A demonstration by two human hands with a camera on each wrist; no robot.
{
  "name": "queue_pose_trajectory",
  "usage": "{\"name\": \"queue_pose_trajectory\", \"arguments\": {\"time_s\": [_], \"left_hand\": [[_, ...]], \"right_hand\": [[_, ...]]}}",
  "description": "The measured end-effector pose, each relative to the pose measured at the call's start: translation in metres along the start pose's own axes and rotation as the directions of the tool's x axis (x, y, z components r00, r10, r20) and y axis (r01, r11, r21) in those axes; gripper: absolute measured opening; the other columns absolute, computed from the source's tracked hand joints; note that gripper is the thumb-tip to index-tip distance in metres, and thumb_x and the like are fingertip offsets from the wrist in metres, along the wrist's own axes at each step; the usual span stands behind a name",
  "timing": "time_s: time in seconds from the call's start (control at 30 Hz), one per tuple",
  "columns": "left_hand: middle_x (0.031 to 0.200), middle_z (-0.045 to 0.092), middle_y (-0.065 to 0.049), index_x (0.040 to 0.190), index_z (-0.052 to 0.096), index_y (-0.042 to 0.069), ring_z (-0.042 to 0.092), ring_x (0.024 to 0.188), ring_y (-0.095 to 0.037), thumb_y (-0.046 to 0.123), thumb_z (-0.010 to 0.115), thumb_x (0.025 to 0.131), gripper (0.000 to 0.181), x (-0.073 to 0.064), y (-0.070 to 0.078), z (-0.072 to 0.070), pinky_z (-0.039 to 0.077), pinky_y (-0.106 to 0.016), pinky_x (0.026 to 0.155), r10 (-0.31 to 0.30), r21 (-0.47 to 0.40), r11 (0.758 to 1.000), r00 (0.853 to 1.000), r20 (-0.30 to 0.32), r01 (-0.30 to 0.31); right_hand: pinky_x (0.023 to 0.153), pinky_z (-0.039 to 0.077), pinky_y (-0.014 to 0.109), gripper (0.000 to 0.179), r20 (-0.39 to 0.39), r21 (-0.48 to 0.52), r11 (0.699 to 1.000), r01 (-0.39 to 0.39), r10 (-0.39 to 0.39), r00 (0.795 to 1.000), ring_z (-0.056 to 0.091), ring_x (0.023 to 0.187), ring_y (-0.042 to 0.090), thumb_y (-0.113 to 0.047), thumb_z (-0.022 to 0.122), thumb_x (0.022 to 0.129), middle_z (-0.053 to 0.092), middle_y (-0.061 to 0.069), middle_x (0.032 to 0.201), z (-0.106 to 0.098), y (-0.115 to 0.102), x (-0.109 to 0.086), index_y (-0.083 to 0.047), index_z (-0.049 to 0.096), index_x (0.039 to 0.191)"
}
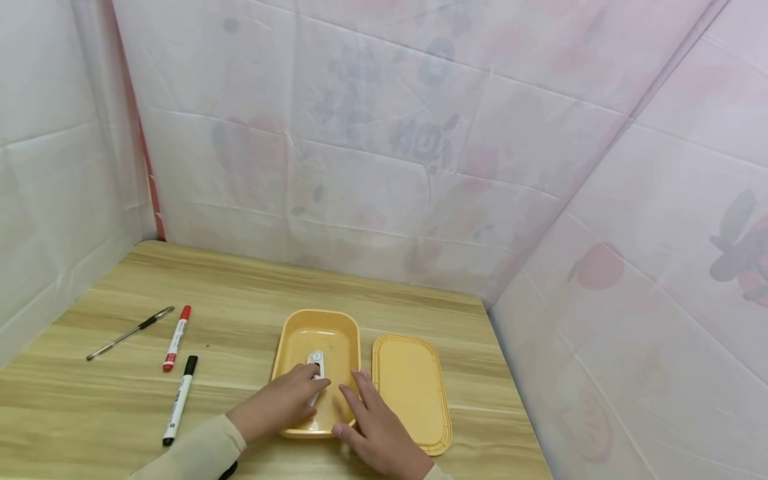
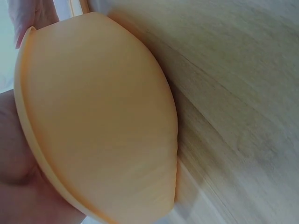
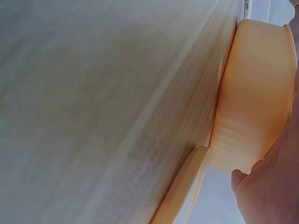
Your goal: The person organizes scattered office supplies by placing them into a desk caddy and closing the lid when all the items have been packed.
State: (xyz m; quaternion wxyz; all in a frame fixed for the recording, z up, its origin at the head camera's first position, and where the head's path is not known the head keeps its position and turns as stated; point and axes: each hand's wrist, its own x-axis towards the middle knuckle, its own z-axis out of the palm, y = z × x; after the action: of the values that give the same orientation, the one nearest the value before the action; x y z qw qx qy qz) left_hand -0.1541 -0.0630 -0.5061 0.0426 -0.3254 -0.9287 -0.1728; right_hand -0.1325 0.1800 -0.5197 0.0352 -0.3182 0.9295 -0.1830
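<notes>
A yellow plastic box (image 1: 350,333) stands uncovered on the table. Inside it lies a slim white handheld device (image 1: 317,357) with a round mark on its far end and a dark part near the middle; its kind is unclear. My left hand (image 1: 285,399) reaches over the near left rim and holds the device between fingers and thumb, covering part of it. At the box's near right corner is my right hand (image 1: 384,430), its fingers extended and touching the rim. The left wrist view shows the box's outer wall (image 2: 103,112) with the left hand over its rim.
The yellow lid (image 1: 411,393) lies flat just right of the box. To the left are a red marker (image 1: 177,339), a black-capped white marker (image 1: 180,401) and a black pen (image 1: 131,333). Pale printed sheets (image 1: 360,147) wall in the table's back and sides.
</notes>
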Motion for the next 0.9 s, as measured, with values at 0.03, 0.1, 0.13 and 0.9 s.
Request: {"name": "queue_pose_trajectory", "arguments": {"time_s": [0.03, 0.1, 0.13, 0.9], "left_hand": [[0.12, 0.064, -0.013, 0.121, 0.07, 0.007, 0.062, 0.1, -0.023, 0.021, 0.086, 0.079, 0.047, -0.0002, 0.0, -0.0001, 0.058, -0.032, 0.078, 0.001, 0.001, 1.0, 1.0, 0.001, -0.001], [0.12, 0.064, -0.012, 0.121, 0.07, 0.007, 0.061, 0.099, -0.022, 0.021, 0.086, 0.078, 0.048, -0.0005, -0.0002, -0.0001, 0.057, -0.031, 0.077, 0.005, 0.007, 1.0, 1.0, 0.002, -0.005], [0.119, 0.064, -0.012, 0.121, 0.07, 0.007, 0.061, 0.099, -0.022, 0.022, 0.086, 0.078, 0.048, -0.0005, -0.0002, -0.0001, 0.057, -0.031, 0.076, 0.005, 0.009, 1.0, 1.0, 0.0, -0.005], [0.117, 0.067, -0.009, 0.121, 0.07, 0.011, 0.062, 0.095, -0.022, 0.038, 0.083, 0.08, 0.051, 0.0017, -0.002, -0.0025, 0.056, -0.036, 0.075, 0.041, 0.21, 0.977, 0.997, -0.059, -0.028]], "right_hand": [[0.112, 0.039, 0.06, 0.065, 0.0, 0.001, 1.0, -0.002, 0.002, 1.0, 0.013, 0.155, 0.036, -0.053, 0.043, 0.104, 0.015, 0.011, 0.169, 0.0001, 0.0, -0.0001, -0.019, 0.033, 0.159], [0.112, 0.039, 0.06, 0.065, -0.001, -0.001, 1.0, -0.002, 0.002, 1.0, 0.013, 0.155, 0.036, -0.053, 0.043, 0.104, 0.015, 0.01, 0.169, 0.0003, 0.0001, -0.0004, -0.019, 0.034, 0.158], [0.112, 0.039, 0.059, 0.065, -0.002, -0.001, 1.0, -0.002, 0.002, 1.0, 0.013, 0.155, 0.036, -0.053, 0.043, 0.104, 0.015, 0.01, 0.169, 0.0005, 0.0002, -0.0005, -0.02, 0.034, 0.158], [0.11, 0.041, 0.06, 0.062, -0.024, -0.013, 1.0, 0.022, -0.022, 0.999, 0.016, 0.154, 0.039, -0.049, 0.046, 0.105, 0.017, 0.012, 0.169, 0.0002, -0.0002, -0.0014, -0.017, 0.037, 0.157]]}}
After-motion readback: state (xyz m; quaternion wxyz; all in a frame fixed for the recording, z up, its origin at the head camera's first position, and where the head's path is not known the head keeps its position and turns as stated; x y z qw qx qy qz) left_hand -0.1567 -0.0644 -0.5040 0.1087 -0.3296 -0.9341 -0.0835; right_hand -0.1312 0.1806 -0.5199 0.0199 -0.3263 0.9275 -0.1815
